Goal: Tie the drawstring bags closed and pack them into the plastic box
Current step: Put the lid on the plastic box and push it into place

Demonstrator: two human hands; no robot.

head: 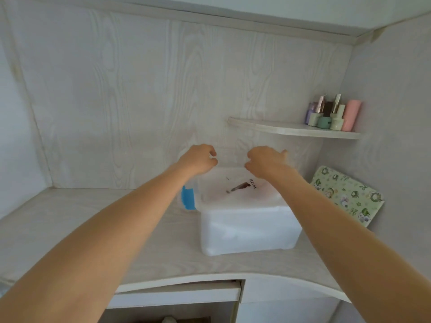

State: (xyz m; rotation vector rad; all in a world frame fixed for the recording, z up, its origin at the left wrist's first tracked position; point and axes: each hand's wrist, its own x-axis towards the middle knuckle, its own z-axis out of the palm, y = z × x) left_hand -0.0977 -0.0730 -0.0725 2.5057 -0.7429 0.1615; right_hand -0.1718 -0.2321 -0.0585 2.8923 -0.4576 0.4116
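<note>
White translucent plastic box [249,229]; blue lid handle [188,198]; green-patterned board [347,194]; pink bottle [351,115].

Two bare forearms run in from the lower corners of the frame toward its middle, with no sleeve, watch, bracelet or glove on either. The left hand [198,159] and the right hand [265,163] carry no rings that can be seen. The fingers [211,155] are bare; nails are too blurred to judge.

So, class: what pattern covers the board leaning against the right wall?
Pale green board with cartoon and leaf prints, seen in the head view.
</note>
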